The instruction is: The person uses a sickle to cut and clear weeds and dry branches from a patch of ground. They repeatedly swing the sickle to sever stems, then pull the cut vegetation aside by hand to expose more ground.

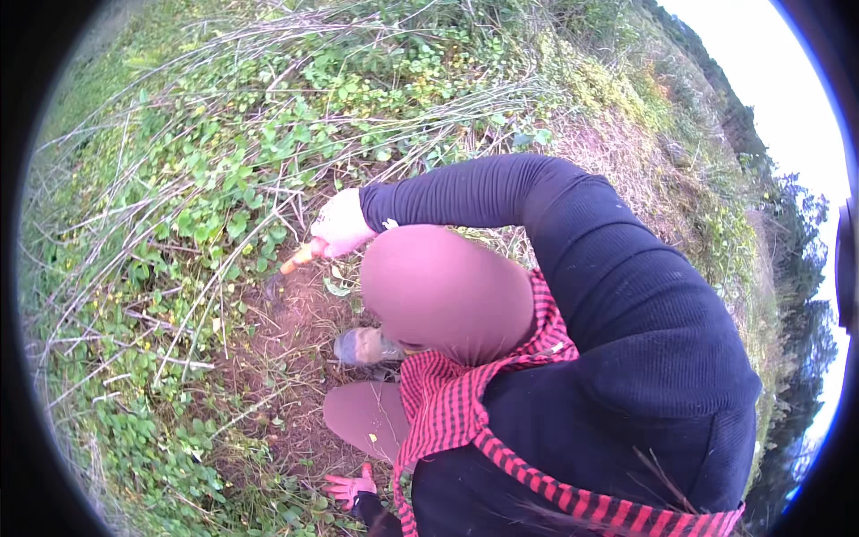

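My right hand (342,225), pale and overexposed, reaches past my raised knee (443,292). It grips the orange handle (302,256) of a hand tool. A dark, blurred part (274,285) lies beyond the handle's end, low over reddish soil (302,302); its shape cannot be made out. Lower in the view, my left hand (350,486) spreads its fingers close to the ground beside low weeds, holding nothing visible. Between the two hands are my other knee (366,413) and a shoe (362,347) on the dirt.
Leafy ground plants (235,181) and long dry stems (429,121) border the soil patch. A thin stick (255,409) lies across its lower part. A red-and-black checked apron (443,409) hangs about my lap. Trees (792,255) stand along the far edge.
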Demonstrator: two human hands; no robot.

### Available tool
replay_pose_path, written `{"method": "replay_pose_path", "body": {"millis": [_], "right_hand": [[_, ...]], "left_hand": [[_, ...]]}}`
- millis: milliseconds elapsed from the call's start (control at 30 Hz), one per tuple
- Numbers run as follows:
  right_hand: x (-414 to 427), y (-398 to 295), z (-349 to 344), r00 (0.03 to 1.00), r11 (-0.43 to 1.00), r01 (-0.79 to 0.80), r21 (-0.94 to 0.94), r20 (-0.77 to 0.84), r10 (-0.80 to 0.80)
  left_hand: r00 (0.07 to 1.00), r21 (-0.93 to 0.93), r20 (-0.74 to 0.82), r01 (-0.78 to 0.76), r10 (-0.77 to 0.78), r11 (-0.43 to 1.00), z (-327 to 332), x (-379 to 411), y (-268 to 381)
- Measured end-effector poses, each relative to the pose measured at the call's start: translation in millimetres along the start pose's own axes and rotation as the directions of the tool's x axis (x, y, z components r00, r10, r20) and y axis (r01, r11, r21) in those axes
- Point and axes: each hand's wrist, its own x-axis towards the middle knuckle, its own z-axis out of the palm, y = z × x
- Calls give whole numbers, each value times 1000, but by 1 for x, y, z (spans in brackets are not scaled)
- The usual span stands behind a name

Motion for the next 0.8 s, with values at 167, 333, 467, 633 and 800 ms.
{"method": "replay_pose_path", "body": {"millis": [167,333,467,633,800], "right_hand": [[-44,14,43,981,969,-193,157,49,187],[-52,18,55,876,765,-453,458,389,286],[-68,2,79,936,859,-353,371,154,318],[-62,-28,64,978,870,-197,451,148,145],[-32,-48,79,979,798,-201,568,124,159]], "left_hand": [[990,46,-138,22,-16,999,35,35,3],[996,-70,62,75,-71,995,15,9,5],[982,-215,187,65,-24,974,-19,1,14],[978,-382,203,29,53,924,-17,24,-1],[964,-568,265,138,21,812,-24,29,-17]]}}
